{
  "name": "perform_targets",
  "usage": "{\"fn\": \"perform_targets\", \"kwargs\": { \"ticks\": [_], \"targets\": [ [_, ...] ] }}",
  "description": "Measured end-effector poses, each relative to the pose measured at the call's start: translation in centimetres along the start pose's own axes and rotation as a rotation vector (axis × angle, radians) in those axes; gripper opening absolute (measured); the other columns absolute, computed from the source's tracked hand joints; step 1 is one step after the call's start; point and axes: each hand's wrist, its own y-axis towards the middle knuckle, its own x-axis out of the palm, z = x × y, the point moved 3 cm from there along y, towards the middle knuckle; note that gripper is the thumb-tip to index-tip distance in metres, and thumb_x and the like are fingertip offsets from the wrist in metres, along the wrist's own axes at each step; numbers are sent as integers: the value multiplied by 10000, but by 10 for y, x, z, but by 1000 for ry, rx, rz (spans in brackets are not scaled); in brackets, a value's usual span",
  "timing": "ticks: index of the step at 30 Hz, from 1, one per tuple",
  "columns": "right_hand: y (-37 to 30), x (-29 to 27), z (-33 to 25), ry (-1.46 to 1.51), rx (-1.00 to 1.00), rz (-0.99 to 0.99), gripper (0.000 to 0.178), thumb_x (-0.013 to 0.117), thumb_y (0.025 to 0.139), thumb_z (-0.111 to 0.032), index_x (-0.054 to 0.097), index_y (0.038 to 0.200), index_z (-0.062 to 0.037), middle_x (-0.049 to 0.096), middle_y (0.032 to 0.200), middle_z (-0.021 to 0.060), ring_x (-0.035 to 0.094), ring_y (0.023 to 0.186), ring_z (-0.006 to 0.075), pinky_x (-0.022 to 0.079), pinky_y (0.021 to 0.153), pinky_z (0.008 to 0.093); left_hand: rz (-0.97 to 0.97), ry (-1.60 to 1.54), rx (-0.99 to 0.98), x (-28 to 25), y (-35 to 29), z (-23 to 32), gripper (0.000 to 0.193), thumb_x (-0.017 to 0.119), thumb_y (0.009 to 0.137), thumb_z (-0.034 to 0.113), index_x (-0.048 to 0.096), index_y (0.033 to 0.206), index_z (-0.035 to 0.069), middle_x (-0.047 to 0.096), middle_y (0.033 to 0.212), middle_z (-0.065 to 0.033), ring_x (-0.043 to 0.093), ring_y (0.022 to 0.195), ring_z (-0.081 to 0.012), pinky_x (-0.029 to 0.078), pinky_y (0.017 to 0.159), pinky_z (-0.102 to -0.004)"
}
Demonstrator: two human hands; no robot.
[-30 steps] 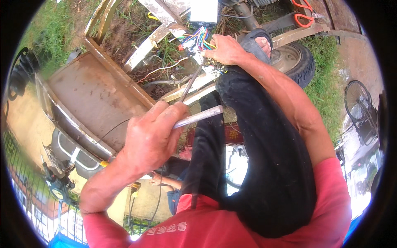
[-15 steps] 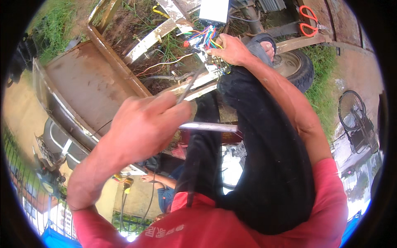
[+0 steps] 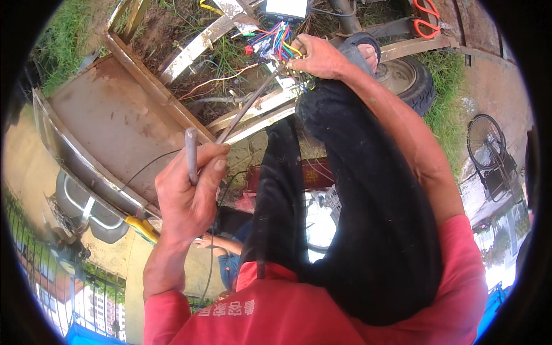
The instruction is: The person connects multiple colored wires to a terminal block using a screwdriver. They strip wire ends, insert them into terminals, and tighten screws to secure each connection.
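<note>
My left hand [image 3: 192, 184] is closed round a T-handle wrench [image 3: 244, 112], grey metal with a thick bar standing crosswise to its long thin shaft. That shaft slants up and right, its tip reaching the wiring beside my right hand. With thumb and fingers together, my right hand [image 3: 319, 57] grips the edge of a bundle of coloured wires [image 3: 280, 41]. Red, blue, white and yellow leads show there, with brass-coloured terminals just under my fingers. The bundle lies on a rusty, white-painted metal frame [image 3: 267, 106]. Above it sits a box with a white top [image 3: 286, 8].
Red-handled scissors [image 3: 426, 29] lie at the upper right, past a tyre [image 3: 417, 86] and a sandalled foot [image 3: 368, 53]. A rusty metal tray [image 3: 109, 106] fills the left. Below it are a yellow tool [image 3: 142, 228] and another person's arm [image 3: 227, 244]. A bicycle wheel [image 3: 486, 141] stands far right.
My left hand has turned and shifted left and down, swinging the wrench so its shaft now reaches the wires. My right hand keeps its grip. The whole view has shifted slightly.
</note>
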Motion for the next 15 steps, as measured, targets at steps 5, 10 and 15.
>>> {"fn": "perform_targets", "kwargs": {
  "ticks": [5, 10, 15],
  "targets": [
    [-4, -3, -5, 7, 4, -46, 484, 840, 806, -283, 641, 1122, 25, 726, 1015, 168, 706, 958, 260, 548, 884, 412, 17, -64, -97, 5, -3, -9, 151, 719, 1003, 55, 762, 1130, -14, 685, 802, -60, 632, 713, -114, 495, 646, -274],
    [-4, 0, -1, -8, -14, -36, 540, 851, 784, -260, 623, 1167, 45, 724, 1033, 181, 708, 954, 252, 563, 862, 404, 32, -123, -152, 5, -4, -12, 166, 709, 1026, 83, 754, 1140, -30, 695, 797, -39, 657, 738, -98, 506, 660, -257],
    [-5, -2, 0, -57, -19, -5, 589, 864, 760, -260, 613, 1185, 62, 712, 1012, 176, 705, 919, 242, 572, 835, 402, 92, -223, -200, 9, -12, -20, 186, 690, 1050, 109, 742, 1151, -38, 697, 784, -35, 651, 742, -89, 499, 662, -241]
  ]
}}
